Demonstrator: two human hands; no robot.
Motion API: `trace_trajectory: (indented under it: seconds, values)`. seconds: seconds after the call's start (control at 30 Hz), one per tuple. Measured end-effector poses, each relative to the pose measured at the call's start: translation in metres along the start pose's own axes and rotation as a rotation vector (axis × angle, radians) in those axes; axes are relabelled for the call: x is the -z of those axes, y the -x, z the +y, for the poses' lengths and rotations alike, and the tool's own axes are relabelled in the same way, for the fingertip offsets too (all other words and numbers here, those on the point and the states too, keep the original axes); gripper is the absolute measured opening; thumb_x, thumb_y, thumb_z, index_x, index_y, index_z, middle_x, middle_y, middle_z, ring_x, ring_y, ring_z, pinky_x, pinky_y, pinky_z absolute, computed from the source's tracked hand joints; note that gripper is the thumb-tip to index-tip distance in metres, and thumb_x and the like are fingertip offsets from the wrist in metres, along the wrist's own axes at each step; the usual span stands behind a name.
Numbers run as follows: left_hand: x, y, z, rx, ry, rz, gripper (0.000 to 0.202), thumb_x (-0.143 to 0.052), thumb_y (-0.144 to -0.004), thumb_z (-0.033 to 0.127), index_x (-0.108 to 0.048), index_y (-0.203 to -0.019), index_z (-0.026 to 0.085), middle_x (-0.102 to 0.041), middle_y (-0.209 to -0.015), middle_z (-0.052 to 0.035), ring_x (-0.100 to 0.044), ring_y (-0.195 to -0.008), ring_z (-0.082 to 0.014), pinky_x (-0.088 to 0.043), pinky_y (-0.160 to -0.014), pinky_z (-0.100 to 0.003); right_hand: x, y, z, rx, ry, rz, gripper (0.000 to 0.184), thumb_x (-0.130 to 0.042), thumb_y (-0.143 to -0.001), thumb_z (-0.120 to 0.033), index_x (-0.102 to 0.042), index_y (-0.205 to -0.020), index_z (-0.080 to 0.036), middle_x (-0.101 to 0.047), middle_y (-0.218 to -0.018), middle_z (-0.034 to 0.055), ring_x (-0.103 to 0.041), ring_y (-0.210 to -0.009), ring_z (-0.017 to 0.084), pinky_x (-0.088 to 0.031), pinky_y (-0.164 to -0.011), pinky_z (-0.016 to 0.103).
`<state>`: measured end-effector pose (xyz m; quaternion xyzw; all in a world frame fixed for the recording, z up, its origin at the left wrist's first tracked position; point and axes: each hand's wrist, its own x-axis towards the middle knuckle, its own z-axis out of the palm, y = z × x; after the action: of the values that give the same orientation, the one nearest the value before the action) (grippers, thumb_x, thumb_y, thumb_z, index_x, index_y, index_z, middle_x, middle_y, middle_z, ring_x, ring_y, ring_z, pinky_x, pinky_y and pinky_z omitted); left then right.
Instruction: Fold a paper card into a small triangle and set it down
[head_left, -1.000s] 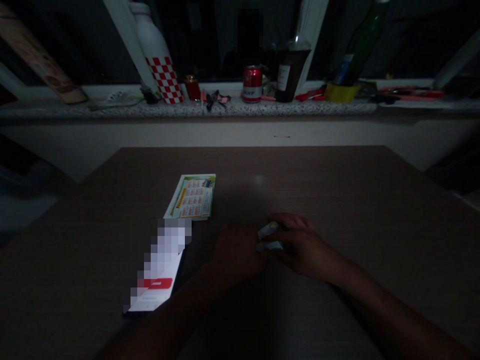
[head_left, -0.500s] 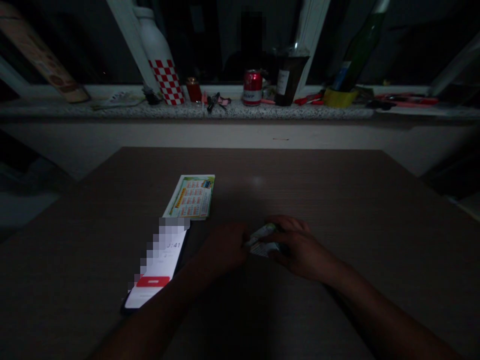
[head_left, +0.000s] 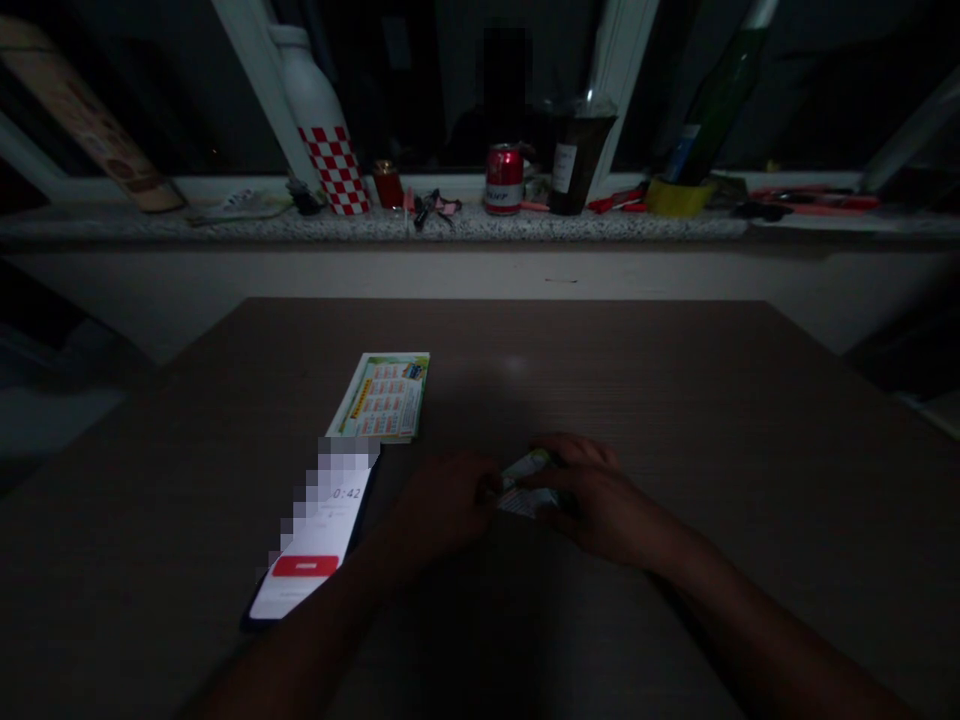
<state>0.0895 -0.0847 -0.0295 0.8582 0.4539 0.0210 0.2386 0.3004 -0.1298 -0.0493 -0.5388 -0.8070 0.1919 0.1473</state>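
Note:
The scene is dim. Both hands meet on the brown table point(head_left: 675, 380) near its middle. My right hand point(head_left: 600, 500) is closed over a small pale folded card or paper point(head_left: 523, 484), fingers curled round it. My left hand point(head_left: 439, 505) is closed too, its fingertips pinching the card's left end. A printed calendar card point(head_left: 385, 396) lies flat a little way left and beyond the hands. A lit phone point(head_left: 315, 540) lies just left of my left forearm.
A stone windowsill point(head_left: 375, 225) runs behind the table with a white bottle with red checks point(head_left: 322, 130), a red can point(head_left: 503, 178), a dark glass point(head_left: 574, 155), a green bottle point(head_left: 712, 95), a yellow tape roll point(head_left: 673, 195) and small tools.
My left hand has slid slightly left, drawing the small card out a little from under my right hand. The camera tilted a touch downward. The phone and the calendar card stayed put.

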Motion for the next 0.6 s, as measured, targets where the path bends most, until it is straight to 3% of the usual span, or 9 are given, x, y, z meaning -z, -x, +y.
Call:
trace_trajectory:
  seconds: [0.37,0.6]
  values:
    - [-0.009,-0.007,0.001,-0.004,-0.047,0.060,0.015,-0.061,-0.077,0.032,-0.066,-0.085,0.020,-0.068,-0.085,-0.0022,-0.062,-0.078,-0.0201,-0.042,-0.070,-0.031,-0.003,-0.001,0.000,-0.006,-0.013,0.012,0.041,-0.070,-0.076,-0.021,-0.067,-0.114,-0.038,-0.052,-0.136,0.0041,-0.043,-0.126,0.029,-0.029,-0.103,0.048]
    - [-0.015,-0.005,0.001,-0.041,-0.061,0.106,0.018,-0.062,-0.079,0.035,-0.065,-0.091,0.021,-0.068,-0.088,-0.0025,-0.062,-0.081,-0.0216,-0.041,-0.073,-0.034,-0.006,-0.002,0.003,0.019,-0.013,0.022,0.042,-0.071,-0.076,-0.022,-0.066,-0.113,-0.041,-0.053,-0.135,0.0017,-0.044,-0.125,0.027,-0.029,-0.102,0.047]
